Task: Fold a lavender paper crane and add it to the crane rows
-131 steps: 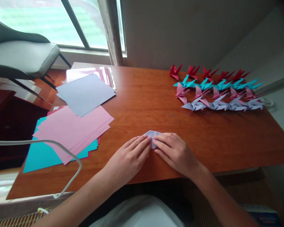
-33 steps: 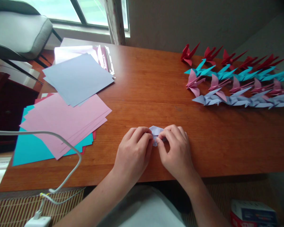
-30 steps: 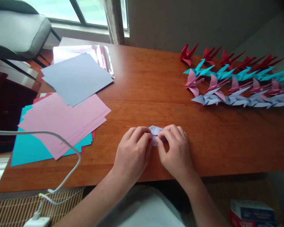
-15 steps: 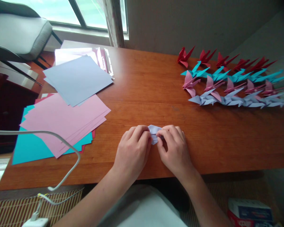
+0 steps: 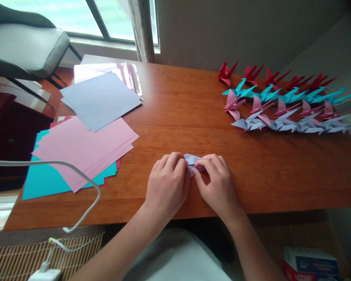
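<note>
Between my hands, near the front of the wooden table (image 5: pixel 175 132), is a small folded piece of pale lavender paper (image 5: pixel 191 159). My left hand (image 5: pixel 168 183) closes on its left side, with the fingers curled and their tips partly hidden. My right hand (image 5: pixel 215 179) pinches the right side between thumb and forefinger. Parts of the paper are covered by the fingers, so its full shape does not show.
Rows of folded paper cranes stand at the back right: red (image 5: pixel 272 77), turquoise (image 5: pixel 267 93), pink (image 5: pixel 232 104) and lavender (image 5: pixel 280 124). To the left lie lavender sheets (image 5: pixel 101 101), pink sheets (image 5: pixel 87 148) and turquoise sheets (image 5: pixel 46 179). A white cable (image 5: pixel 84 177) crosses the front left.
My right fingers and thumb have shifted slightly on the folded paper, and its lower part shows less. Both hands still hold it. The whole view has moved a little.
</note>
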`<state>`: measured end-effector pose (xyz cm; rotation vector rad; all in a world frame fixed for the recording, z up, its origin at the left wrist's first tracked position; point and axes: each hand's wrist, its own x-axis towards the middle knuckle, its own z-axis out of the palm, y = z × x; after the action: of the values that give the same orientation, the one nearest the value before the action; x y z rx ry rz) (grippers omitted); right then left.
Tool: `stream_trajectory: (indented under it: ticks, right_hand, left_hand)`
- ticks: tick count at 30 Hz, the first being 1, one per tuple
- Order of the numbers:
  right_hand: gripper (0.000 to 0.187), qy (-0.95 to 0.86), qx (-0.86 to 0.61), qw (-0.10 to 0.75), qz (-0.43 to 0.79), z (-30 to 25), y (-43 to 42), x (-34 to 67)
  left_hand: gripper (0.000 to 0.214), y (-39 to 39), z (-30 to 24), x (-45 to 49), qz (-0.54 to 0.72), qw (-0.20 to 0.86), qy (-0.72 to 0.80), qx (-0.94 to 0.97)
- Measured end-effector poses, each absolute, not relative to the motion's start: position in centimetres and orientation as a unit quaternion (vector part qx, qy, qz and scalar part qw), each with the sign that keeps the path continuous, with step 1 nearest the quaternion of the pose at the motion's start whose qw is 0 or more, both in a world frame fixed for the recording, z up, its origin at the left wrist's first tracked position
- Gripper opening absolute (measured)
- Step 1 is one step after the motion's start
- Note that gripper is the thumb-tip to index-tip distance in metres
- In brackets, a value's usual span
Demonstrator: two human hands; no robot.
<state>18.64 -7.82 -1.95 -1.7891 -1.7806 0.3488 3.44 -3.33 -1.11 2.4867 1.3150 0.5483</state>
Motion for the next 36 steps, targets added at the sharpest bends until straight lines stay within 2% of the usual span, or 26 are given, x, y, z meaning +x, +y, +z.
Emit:
stream_trajectory:
  ticks: [4,10,16,21,25,29,32,36]
  right_hand:
    - [0.005,-0.670,-0.670,0.290,0.131,-2.1,-7.8,18.6]
    - [0.005,-0.670,-0.669,0.291,0.135,-2.1,-7.8,18.7]
    - [0.005,-0.672,-0.664,0.298,0.135,-2.2,-7.7,18.8]
    - [0.005,-0.664,-0.651,0.331,0.160,-2.0,-7.6,19.1]
    - [0.005,-0.616,-0.637,0.406,0.222,-1.9,-7.5,19.7]
    - [0.006,-0.572,-0.632,0.463,0.244,-2.1,-7.4,20.1]
    - [0.013,-0.594,-0.639,0.448,0.194,-2.4,-7.3,20.3]
    - [0.022,-0.660,-0.642,0.376,0.100,-2.6,-7.2,20.6]
  left_hand:
    - [0.010,-3.4,-1.2,3.3,0.185,0.128,0.449,0.865]
    - [0.024,-3.0,-1.3,2.2,0.200,0.198,0.416,0.865]
    - [0.029,-2.6,-1.6,1.4,0.245,0.219,0.375,0.867]
    - [0.027,-2.6,-1.2,0.8,0.216,0.143,0.348,0.901]
    - [0.019,-2.7,-0.7,0.7,0.182,0.067,0.312,0.930]
    - [0.018,-2.8,-1.1,0.7,0.178,0.037,0.308,0.934]
    - [0.021,-2.6,-1.7,0.6,0.182,0.045,0.311,0.932]
    - [0.025,-2.5,-2.0,0.6,0.185,0.063,0.321,0.927]
